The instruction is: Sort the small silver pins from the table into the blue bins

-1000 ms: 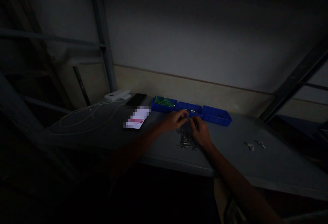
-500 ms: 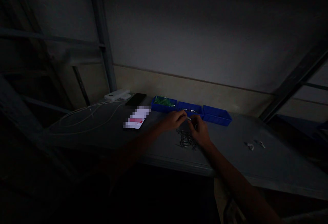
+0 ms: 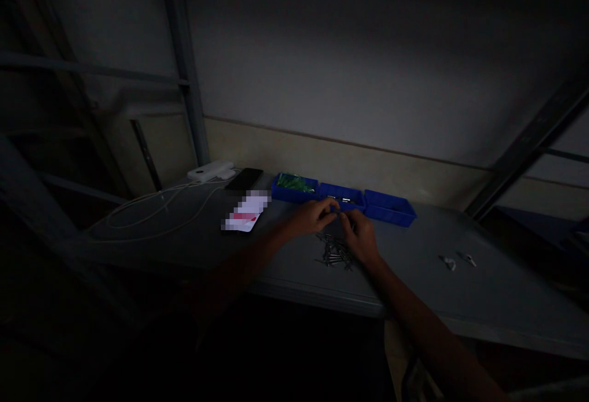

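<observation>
My left hand [image 3: 313, 216] is closed, its thumb and fingertips pinching one end of a small metal piece [image 3: 338, 210]. My right hand [image 3: 359, 234] closes on the other end from the right, so the fingertips of both nearly meet. Dim light and the fingers hide the exact shape of the piece. Just below the hands lies a loose pile of thin screw-like metal pins [image 3: 334, 253]. Behind them stands a blue middle bin [image 3: 356, 201] with several shiny metal parts inside.
A left blue bin [image 3: 288, 194] holds green plastic packaging; a right blue bin [image 3: 391, 210] adjoins the row. Leftward on the grey table [image 3: 294, 279] are a lit phone [image 3: 251, 212], a dark phone [image 3: 245, 179] and a white power strip [image 3: 210, 172] with cables. White earbuds [image 3: 450, 263] lie right.
Both hands stay nearly in place over the pile. The fingertips have shifted slightly around the small metal piece, which now shows less and looks darker.
</observation>
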Action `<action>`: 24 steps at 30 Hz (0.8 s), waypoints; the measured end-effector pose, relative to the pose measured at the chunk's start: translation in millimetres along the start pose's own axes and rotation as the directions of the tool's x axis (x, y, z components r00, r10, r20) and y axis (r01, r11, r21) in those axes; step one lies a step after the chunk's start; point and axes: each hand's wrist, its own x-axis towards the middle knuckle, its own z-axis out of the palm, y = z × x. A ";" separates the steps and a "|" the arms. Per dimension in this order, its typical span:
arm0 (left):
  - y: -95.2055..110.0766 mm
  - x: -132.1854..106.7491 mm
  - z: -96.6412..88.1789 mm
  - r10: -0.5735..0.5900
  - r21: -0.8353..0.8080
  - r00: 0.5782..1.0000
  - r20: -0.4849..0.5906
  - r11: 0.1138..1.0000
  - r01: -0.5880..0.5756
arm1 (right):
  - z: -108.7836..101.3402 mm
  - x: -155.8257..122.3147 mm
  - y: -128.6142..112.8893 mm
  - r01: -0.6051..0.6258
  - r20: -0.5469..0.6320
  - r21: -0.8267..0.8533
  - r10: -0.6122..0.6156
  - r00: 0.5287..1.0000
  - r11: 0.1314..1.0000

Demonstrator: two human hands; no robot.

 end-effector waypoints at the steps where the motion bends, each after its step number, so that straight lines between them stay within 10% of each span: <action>1: 0.3 -0.1 -0.1 0.003 0.001 1.000 0.001 1.000 -0.003 | -0.1 0.1 -0.1 -0.001 0.002 0.000 0.001 1.000 1.000; 24: -0.6 0.1 0.8 -0.015 0.003 1.000 -0.016 1.000 0.015 | -0.2 0.2 0.3 0.009 -0.054 0.001 -0.009 0.998 1.000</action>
